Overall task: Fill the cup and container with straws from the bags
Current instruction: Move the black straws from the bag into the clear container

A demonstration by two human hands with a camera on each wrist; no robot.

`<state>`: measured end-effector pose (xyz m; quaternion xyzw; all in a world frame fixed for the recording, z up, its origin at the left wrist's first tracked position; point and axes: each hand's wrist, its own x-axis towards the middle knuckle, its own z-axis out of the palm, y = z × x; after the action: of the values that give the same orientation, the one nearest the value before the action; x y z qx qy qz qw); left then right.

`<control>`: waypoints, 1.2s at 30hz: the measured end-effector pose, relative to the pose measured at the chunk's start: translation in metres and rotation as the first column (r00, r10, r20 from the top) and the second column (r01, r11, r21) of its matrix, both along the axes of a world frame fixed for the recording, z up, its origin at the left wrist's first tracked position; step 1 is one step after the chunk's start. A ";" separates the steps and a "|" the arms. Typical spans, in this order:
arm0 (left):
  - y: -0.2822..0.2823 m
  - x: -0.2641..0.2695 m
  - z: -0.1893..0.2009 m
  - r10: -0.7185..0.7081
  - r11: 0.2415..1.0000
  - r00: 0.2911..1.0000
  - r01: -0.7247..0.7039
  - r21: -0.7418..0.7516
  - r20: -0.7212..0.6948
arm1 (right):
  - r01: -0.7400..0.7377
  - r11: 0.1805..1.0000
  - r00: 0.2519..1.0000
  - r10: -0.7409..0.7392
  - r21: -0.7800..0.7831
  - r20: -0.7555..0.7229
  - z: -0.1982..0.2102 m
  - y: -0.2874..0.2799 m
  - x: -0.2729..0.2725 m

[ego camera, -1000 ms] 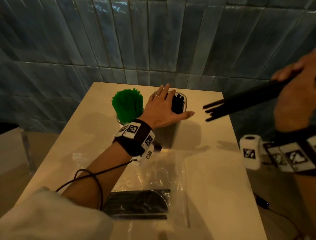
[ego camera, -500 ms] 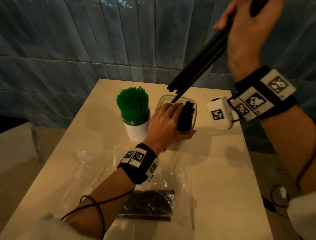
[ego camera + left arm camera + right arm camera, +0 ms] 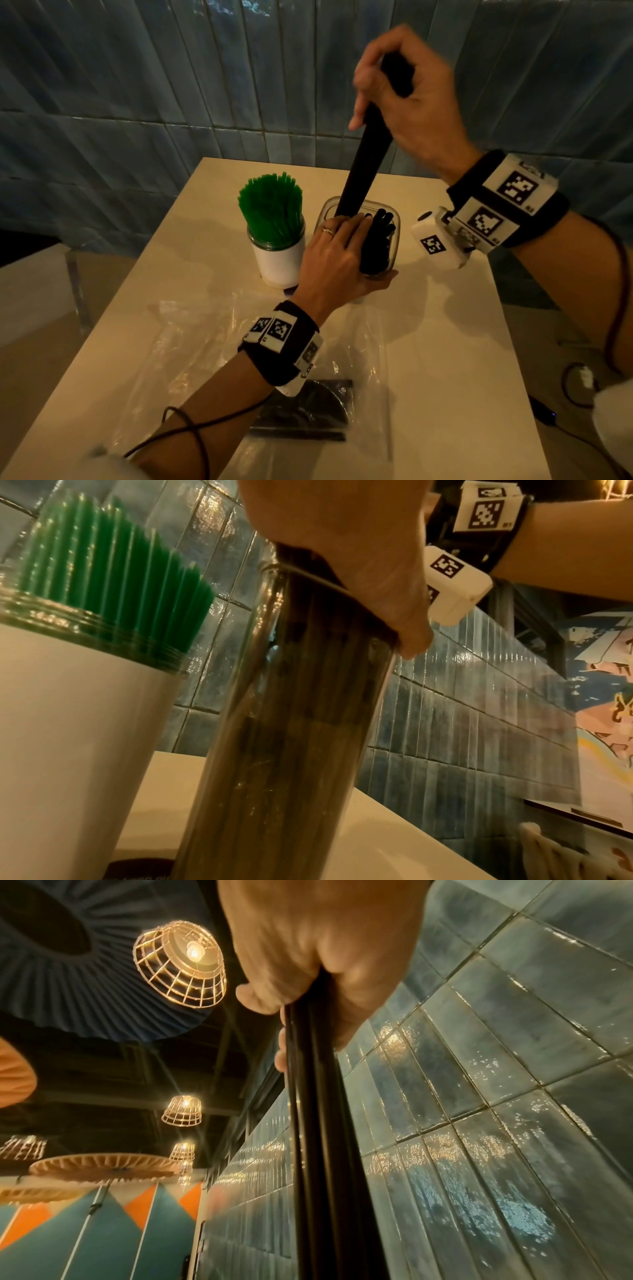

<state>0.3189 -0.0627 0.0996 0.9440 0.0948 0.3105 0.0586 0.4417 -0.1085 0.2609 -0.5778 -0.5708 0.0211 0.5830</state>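
Note:
A clear tall container (image 3: 395, 247) (image 3: 291, 723) stands mid-table with black straws (image 3: 378, 240) leaning in its right side. My left hand (image 3: 339, 253) (image 3: 342, 534) grips its top, fingers across the opening against those straws, thumb along the near wall. My right hand (image 3: 404, 99) (image 3: 308, 947) grips a bundle of black straws (image 3: 363, 161) (image 3: 318, 1123) held nearly upright. The bundle's lower ends sit in the container's left side. To the left stands a white cup (image 3: 279, 263) (image 3: 68, 723) packed with green straws (image 3: 272, 205) (image 3: 113, 561).
Two clear plastic bags lie on the cream table (image 3: 445, 342) near me. One bag (image 3: 305, 407) holds black straws under my left forearm; the other (image 3: 185, 342) looks flat. A blue tiled wall (image 3: 171, 85) stands right behind the table. A cable (image 3: 548, 418) trails off the right edge.
My right hand has swung the black bundle from level at the right to nearly upright, its ends lowered into the container. My left hand went from lying flat on top to gripping the rim.

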 end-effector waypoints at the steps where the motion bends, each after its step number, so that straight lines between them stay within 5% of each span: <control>1: 0.000 0.001 0.001 0.002 1.000 1.000 -0.002 -0.003 -0.003 | -0.008 0.997 1.000 0.009 -0.075 0.010 -0.004 -0.001 -0.002; 5: 0.000 0.001 0.001 0.002 1.000 1.000 -0.002 0.001 0.019 | 0.138 0.844 0.962 0.012 -0.518 0.274 -0.032 -0.005 -0.005; 8: 0.000 0.003 0.000 0.003 1.000 0.999 -0.003 0.002 0.050 | 0.144 0.726 0.958 0.068 -0.673 0.279 -0.050 -0.009 -0.004; 14: -0.001 0.007 -0.002 0.041 0.999 0.999 -0.041 0.006 0.022 | 0.234 0.880 0.924 -0.068 -0.413 0.377 -0.060 -0.018 -0.007; 19: -0.002 0.014 -0.005 0.076 0.996 0.997 -0.077 0.050 0.030 | 0.275 0.874 0.919 -0.118 -0.399 0.375 -0.077 -0.018 0.001; 26: 0.001 0.022 -0.017 0.058 0.996 0.998 -0.061 0.072 0.033 | 0.269 0.821 0.955 -0.159 -0.504 0.251 -0.082 -0.004 0.026; 29: -0.001 0.022 -0.022 0.075 0.996 0.996 -0.077 0.049 0.038 | 0.343 0.706 0.934 -0.184 -0.620 0.307 -0.091 -0.008 0.034; 33: -0.001 0.023 -0.023 0.072 0.997 0.995 -0.073 0.016 0.063 | 0.286 0.622 0.935 -0.014 -0.729 0.355 -0.092 -0.010 0.037; 36: -0.004 0.023 -0.023 0.086 0.990 0.984 -0.067 -0.127 0.153 | 0.272 0.656 0.943 -0.037 -0.704 0.329 -0.086 -0.016 0.035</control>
<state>0.3419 -0.0665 0.0763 0.9068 0.1448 0.3801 0.1113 0.4765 -0.1243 0.1745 -0.8076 -0.5389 0.1169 0.2088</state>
